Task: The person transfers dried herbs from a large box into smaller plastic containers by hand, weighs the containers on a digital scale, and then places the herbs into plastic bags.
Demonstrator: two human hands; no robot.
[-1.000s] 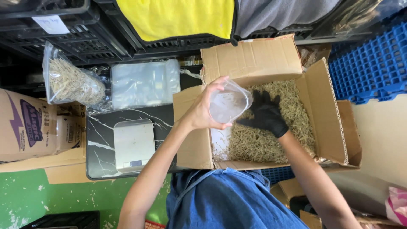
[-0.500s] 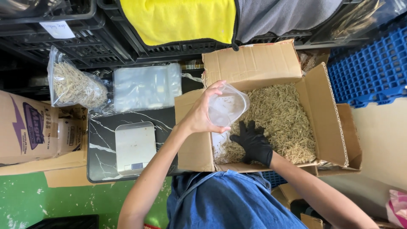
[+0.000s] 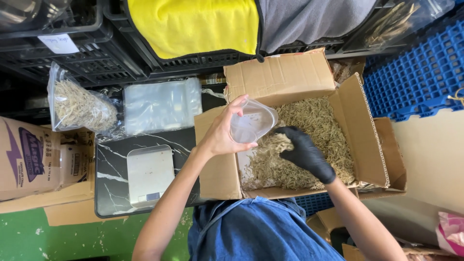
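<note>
Clear plastic container (image 3: pixel 251 126) held tilted over the open cardboard box (image 3: pixel 372 140), gripped at its left rim by the bare left hand (image 3: pixel 220 135). Right hand (image 3: pixel 302 150), in a black glove, closed around a clump of dried straw-coloured strands (image 3: pixel 278 142) at the container's mouth. Box holds a bed of the same strands. Left of box: digital scale (image 3: pixel 150 174) on black marbled counter (image 3: pixel 113 159); beyond it, a stack of clear bags (image 3: pixel 162 105) and a filled bag (image 3: pixel 79 106).

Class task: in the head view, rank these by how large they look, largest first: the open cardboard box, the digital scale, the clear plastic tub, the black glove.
1. Open cardboard box
2. Digital scale
3. Clear plastic tub and black glove: look alike, left unranked.
</note>
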